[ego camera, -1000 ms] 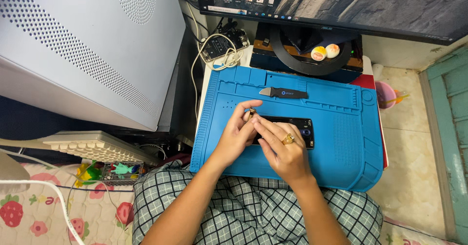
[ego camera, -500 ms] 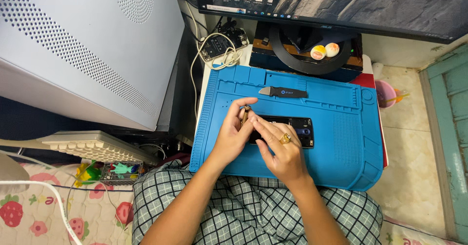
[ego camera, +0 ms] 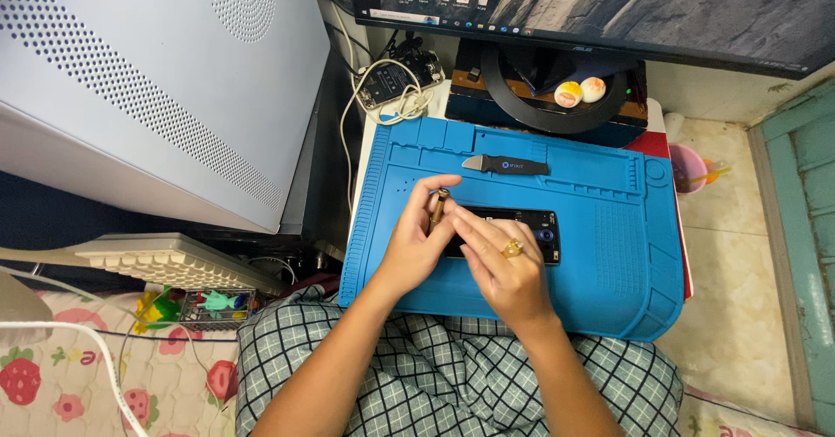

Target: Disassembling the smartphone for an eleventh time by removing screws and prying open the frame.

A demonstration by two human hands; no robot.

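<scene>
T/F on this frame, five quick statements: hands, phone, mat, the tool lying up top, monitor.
1. The left hand holds a slim brass-tipped tool over the dark phone. True.
2. The phone lies on a red mat. False: it lies on the blue mat; only a red edge shows behind the mat's right side.
3. The right hand wears a gold ring. True.
4. The black pry tool is in the right hand. False: it lies free on the mat, beyond the phone.
5. The monitor is switched off. False: its screen is lit, showing icons.
</scene>
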